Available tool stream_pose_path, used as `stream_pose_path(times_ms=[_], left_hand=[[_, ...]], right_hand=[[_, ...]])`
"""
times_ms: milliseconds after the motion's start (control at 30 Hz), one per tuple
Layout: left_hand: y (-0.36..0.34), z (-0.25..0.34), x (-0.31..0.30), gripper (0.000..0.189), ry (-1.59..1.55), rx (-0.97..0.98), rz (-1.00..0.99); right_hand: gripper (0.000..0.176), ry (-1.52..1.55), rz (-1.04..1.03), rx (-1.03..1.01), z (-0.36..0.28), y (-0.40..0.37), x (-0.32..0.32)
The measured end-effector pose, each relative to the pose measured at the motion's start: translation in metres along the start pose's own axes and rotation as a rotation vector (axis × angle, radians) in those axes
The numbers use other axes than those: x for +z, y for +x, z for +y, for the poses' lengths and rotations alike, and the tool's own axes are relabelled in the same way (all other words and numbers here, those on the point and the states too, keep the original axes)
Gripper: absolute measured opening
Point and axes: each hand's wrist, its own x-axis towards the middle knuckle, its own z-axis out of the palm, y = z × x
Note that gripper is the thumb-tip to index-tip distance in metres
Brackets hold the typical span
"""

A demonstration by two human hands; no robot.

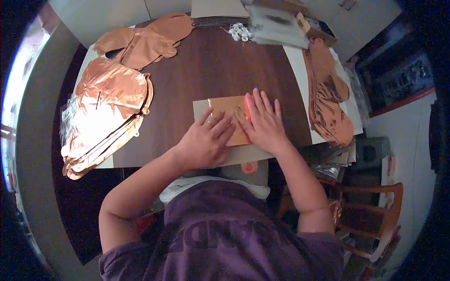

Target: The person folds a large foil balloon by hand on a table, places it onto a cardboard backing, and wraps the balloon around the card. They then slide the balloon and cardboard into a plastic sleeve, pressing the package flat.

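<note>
Right hand [265,122] lies palm down on the right side of the orange packet [229,106], fingers straight and slightly apart. Left hand [205,139] is held over the packet's nearer left part, fingers loosely bent and parted; fingertip contact cannot be confirmed. Packet position: between and partly beneath both hands, near the table's [225,70] front edge. Step in hand: apparently, pressing the packet flat. Next move likely calls for even palm pressure. Farther out, copper foil pieces [110,103] lie at left; a white bundle [240,32] sits toward the far edge.
</note>
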Motion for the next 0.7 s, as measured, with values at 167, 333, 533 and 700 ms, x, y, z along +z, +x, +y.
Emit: stream_pose_path(times_ms=[167,333,533,700], left_hand=[[-0.007,-0.005,0.006,0.05,-0.117,0.019,0.003],[-0.007,-0.009,-0.001,0.05,0.082,0.24,-0.205],[-0.008,-0.013,-0.004,0.052,0.06,0.24,-0.106],[0.004,-0.019,0.008,0.057,-0.042,-0.071,-0.018]], right_hand=[[0.067,0.024,0.033,-0.013,0.001,-0.003,0.001],[0.068,0.002,0.047,-0.012,0.003,-0.002,0.005],[0.069,0.012,0.02,0.004,0.0,-0.002,0.0],[0.069,0.028,-0.013,0.009,0.001,-0.001,-0.001]])
